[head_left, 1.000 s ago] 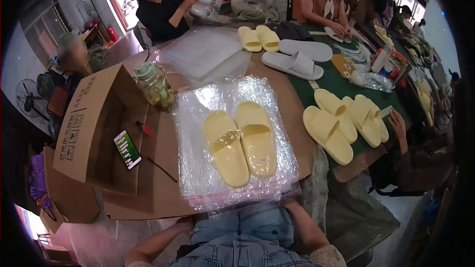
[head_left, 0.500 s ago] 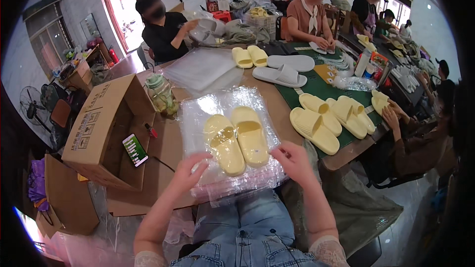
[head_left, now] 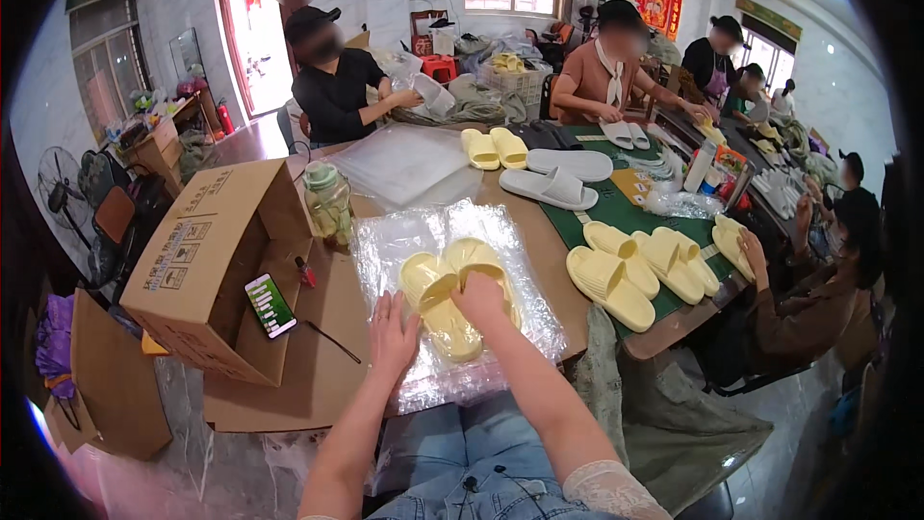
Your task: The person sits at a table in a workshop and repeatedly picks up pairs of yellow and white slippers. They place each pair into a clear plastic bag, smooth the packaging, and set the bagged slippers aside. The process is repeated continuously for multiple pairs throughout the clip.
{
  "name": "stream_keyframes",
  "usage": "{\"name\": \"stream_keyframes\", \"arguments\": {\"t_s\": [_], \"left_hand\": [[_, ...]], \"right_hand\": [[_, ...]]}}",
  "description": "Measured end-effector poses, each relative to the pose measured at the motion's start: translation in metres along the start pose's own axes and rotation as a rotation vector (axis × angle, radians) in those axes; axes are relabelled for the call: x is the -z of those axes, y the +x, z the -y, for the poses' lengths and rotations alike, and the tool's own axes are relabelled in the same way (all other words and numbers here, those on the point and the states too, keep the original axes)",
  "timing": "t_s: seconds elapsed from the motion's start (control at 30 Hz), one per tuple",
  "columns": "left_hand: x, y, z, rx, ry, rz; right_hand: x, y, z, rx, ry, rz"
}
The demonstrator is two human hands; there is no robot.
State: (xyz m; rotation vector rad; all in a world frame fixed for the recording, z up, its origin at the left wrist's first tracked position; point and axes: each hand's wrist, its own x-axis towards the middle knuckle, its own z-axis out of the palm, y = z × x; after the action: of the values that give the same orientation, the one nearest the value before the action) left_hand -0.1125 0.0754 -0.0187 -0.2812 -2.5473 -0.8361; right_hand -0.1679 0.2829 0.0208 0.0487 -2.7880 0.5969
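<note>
A pair of pale yellow slippers (head_left: 445,313) lies in a shiny clear plastic bag (head_left: 385,241), on top of a stack of similar bags at the table's front edge. My left hand (head_left: 392,332) rests on the bag just left of the left slipper, fingers stretched out and open. My right hand (head_left: 481,300) reaches over the right slipper and covers part of it. Its fingers are curled at the slippers' straps, near where the two slippers meet; what the fingertips hold, if anything, is hidden.
On the left stand an open cardboard box (head_left: 207,260) and a lidded glass jar (head_left: 329,207); a phone (head_left: 270,306) lies at the box. More yellow slippers (head_left: 616,284) and grey slippers (head_left: 553,185) lie on the right. Flat plastic sheets (head_left: 404,159) lie beyond. Co-workers sit around.
My right hand has moved left from the bag's right edge onto the slippers. My left hand has flattened beside the left slipper. The view has tilted up slightly.
</note>
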Motion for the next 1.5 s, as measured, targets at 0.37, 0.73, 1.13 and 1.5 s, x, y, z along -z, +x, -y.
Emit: {"name": "stream_keyframes", "arguments": {"t_s": [0.37,0.73,1.13,1.5], "left_hand": [[0.011,0.003,-0.003,0.153,-0.101,0.022],[0.004,0.001,-0.003,0.064,-0.056,0.031],[0.003,0.003,0.001,-0.093,0.071,0.021],[0.002,0.001,0.001,0.017,0.040,0.028]], "right_hand": [[0.003,-0.017,-0.005,-0.008,0.169,-0.056],[-0.005,-0.020,-0.012,-0.033,0.114,-0.068],[0.102,-0.125,-0.065,-0.036,0.302,0.109],[0.342,-0.289,-0.221,-0.722,0.189,0.041]]}}
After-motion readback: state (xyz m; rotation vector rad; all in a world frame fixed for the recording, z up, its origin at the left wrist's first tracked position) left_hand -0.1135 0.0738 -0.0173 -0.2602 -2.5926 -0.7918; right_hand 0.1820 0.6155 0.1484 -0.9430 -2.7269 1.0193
